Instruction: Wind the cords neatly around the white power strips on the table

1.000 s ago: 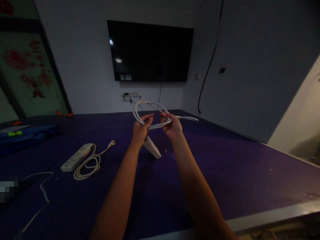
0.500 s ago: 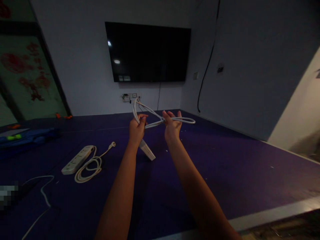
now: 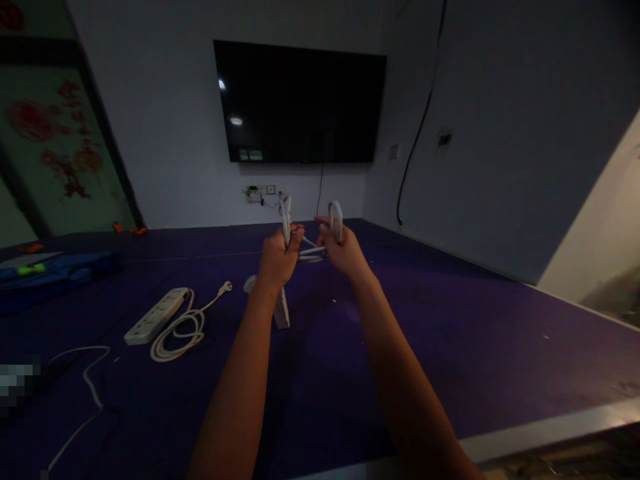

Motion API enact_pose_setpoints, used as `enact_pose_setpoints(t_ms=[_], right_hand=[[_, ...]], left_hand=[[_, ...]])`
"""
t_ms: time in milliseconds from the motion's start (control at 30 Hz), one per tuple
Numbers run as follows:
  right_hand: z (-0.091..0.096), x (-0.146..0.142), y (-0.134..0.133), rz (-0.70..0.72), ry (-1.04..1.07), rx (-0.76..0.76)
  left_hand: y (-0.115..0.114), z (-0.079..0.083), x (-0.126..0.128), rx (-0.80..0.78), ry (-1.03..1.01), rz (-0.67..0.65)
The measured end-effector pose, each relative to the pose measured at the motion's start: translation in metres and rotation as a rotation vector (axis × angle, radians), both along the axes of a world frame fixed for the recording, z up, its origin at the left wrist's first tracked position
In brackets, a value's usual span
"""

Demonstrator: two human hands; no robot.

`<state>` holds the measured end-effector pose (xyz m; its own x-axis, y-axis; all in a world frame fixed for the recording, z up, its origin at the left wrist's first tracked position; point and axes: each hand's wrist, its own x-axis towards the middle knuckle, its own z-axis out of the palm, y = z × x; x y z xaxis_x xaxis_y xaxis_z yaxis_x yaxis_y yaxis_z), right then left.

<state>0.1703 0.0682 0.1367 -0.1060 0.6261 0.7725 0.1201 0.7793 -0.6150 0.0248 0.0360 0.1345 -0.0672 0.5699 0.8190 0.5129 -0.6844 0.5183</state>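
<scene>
Both my hands are raised over a dark purple mat and grip the folded white cable of a power strip. My left hand (image 3: pixel 278 257) is closed round one bend of the white cable (image 3: pixel 311 253), which sticks up above its fingers. My right hand (image 3: pixel 340 250) is closed round the other bend. Short cable strands run between the two fists. The white strip body (image 3: pixel 281 308) hangs below my left hand, its lower end near the mat.
A second white power strip (image 3: pixel 150 324) with its coiled cord (image 3: pixel 180 333) lies on the mat (image 3: pixel 450 333) to the left. A loose white cord (image 3: pixel 87 380) trails at the lower left. A dark TV (image 3: pixel 300 103) hangs on the far wall. Blue items (image 3: pixel 55 267) lie far left.
The wide cable loop has been drawn in and folded into a tight bundle between my fists. My right hand went from open fingers to a closed grip. The hanging strip swung left.
</scene>
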Motion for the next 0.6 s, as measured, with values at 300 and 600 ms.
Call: enact_pose_setpoints(t_ms=[300,600], right_hand=[[0.001,0.007,0.003,-0.094,-0.489,-0.118],[-0.015,0.008,0.013,-0.085,-0.831,-0.203]], left_hand=[[-0.006,-0.007,0.001,-0.038,0.004,-0.212],[-0.022,-0.001,0.031,-0.115,0.413,-0.115]])
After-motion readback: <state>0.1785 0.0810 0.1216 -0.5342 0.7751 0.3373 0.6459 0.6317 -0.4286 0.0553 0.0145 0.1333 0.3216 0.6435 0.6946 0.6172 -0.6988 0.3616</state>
